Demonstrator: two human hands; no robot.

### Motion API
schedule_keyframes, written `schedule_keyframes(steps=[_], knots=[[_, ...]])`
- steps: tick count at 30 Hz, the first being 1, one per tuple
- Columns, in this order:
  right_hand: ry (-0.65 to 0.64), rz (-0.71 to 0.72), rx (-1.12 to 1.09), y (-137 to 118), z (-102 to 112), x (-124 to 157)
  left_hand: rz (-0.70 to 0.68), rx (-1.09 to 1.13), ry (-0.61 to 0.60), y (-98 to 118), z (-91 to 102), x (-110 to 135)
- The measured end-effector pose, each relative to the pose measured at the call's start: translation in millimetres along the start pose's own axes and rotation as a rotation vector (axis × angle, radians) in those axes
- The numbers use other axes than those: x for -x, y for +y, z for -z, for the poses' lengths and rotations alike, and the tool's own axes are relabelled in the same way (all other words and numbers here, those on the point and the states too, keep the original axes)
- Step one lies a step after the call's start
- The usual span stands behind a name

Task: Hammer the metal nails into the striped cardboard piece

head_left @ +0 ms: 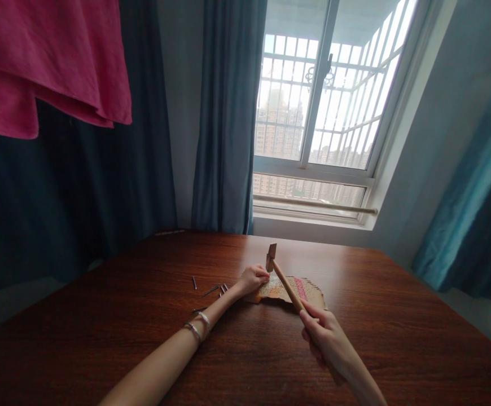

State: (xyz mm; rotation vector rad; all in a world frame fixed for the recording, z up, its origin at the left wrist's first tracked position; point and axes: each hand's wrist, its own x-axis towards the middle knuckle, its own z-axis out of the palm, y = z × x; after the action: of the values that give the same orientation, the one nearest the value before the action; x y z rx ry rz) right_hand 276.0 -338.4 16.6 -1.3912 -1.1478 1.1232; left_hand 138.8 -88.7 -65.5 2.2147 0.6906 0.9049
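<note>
My right grip (pixel 319 329) wraps the low handle of the hammer (pixel 288 287), head above the holed sheet (pixel 313 294) on the tabletop (pixel 245 361). Probably stiff, head-heavy; best held there. Left grip (pixel 254 277) beside head; can't tell whether it's pinching anything.

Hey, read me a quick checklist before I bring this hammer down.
1. Right hand around the wooden handle of the hammer: ok.
2. Left hand well away from the hammer head: not ok; it appears very close.
3. Perforated sheet on the table: ok.
4. Something gripped in the left hand: cannot tell; too small to make out.
5. Loose metal rods apart from the sheet: ok; they lie to its left.
6. Left wrist bare: not ok; bracelets are on it.
</note>
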Motion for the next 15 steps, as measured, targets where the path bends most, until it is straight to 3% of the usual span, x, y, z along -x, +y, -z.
schedule_keyframes(steps=[15], knots=[[0.021,-0.008,0.008,1.5,-0.4,0.5,-0.011,-0.012,0.009,3.3,1.3,0.6]])
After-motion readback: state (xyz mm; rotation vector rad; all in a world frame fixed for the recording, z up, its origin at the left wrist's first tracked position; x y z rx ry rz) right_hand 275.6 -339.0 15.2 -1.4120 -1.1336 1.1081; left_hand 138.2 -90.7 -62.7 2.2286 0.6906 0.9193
